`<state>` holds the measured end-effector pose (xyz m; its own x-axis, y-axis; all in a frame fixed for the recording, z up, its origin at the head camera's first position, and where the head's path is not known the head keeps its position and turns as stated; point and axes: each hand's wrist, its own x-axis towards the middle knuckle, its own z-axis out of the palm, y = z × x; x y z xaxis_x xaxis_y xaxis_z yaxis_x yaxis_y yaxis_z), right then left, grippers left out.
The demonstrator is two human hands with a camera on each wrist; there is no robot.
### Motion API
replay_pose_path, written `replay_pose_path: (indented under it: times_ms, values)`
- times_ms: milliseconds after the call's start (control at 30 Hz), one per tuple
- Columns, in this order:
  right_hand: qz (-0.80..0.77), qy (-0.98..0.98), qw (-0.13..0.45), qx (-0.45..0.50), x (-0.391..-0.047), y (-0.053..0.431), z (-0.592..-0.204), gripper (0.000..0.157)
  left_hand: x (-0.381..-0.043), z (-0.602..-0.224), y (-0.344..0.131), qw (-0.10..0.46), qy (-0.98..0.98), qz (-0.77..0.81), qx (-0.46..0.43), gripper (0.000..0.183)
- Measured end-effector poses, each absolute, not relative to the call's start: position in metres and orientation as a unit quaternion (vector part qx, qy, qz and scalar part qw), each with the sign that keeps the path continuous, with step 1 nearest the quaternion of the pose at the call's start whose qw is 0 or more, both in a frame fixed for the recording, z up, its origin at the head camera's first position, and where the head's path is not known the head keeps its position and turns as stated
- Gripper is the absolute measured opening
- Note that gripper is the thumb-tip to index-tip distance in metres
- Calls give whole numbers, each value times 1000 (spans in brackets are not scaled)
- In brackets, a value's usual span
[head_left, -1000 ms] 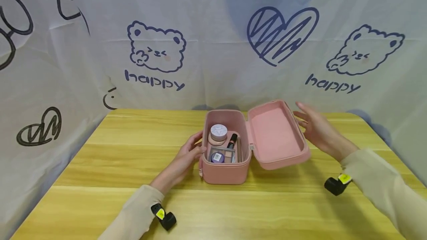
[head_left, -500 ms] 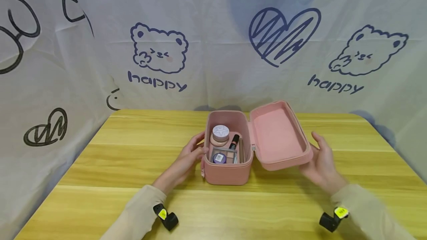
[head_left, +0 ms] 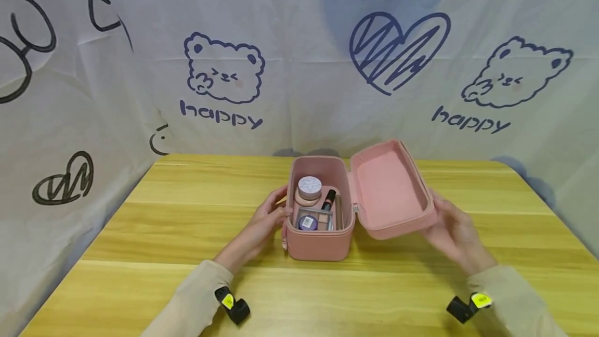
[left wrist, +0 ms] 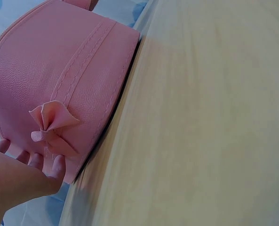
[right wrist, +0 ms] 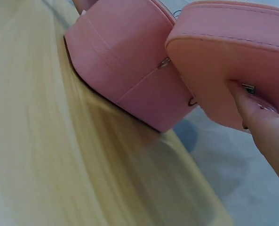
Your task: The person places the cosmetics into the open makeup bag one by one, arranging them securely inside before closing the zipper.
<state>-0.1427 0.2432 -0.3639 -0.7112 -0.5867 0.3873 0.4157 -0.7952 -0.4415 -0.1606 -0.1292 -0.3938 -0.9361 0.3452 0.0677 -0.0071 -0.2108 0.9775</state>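
A pink makeup case [head_left: 320,246] stands on the table with its lid [head_left: 390,189] swung out to the right. Inside are a round white-topped jar [head_left: 309,187], a black-capped tube [head_left: 329,199], a slim brown stick [head_left: 339,212], a clear-lidded palette [head_left: 324,219] and a small purple pot [head_left: 307,222]. My left hand [head_left: 262,228] rests against the case's left side, fingertips below the fabric bow [left wrist: 54,122] in the left wrist view. At the lid's outer face is my right hand [head_left: 456,233], one digit pressing beside a metal buckle [right wrist: 248,88]; its other fingers are mostly hidden.
The wooden table [head_left: 187,285] ends at the back against a white printed cloth [head_left: 304,108]. A cloth wall also runs along the left. The lid overhangs the table to the right of the case. Each wrist wears a small black camera [head_left: 463,308].
My right hand has come down from the lid's upper right edge and in to its outer face. The lid has barely moved. My left hand stays at the case's side.
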Motion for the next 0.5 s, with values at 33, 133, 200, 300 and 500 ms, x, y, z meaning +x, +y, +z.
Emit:
replay_pose_path:
  times_ms: [33, 133, 200, 300, 500]
  values:
    - [-909, 171, 273, -265, -143, 243, -362, 40, -161, -394, -129, 115, 618, 765, 136, 67]
    - [-904, 227, 251, -262, -142, 242, -356, 46, -161, -393, -129, 115, 619, 765, 135, 66]
    - [-897, 288, 223, -252, -140, 240, -352, 51, -161, -393, -129, 116, 620, 765, 134, 65]
    - [-876, 372, 183, -246, -139, 237, -347, 54, -160, -392, -129, 116, 620, 764, 133, 65]
    - [-835, 460, 133, -271, -142, 230, -339, 52, -161, -392, -129, 115, 618, 766, 132, 67]
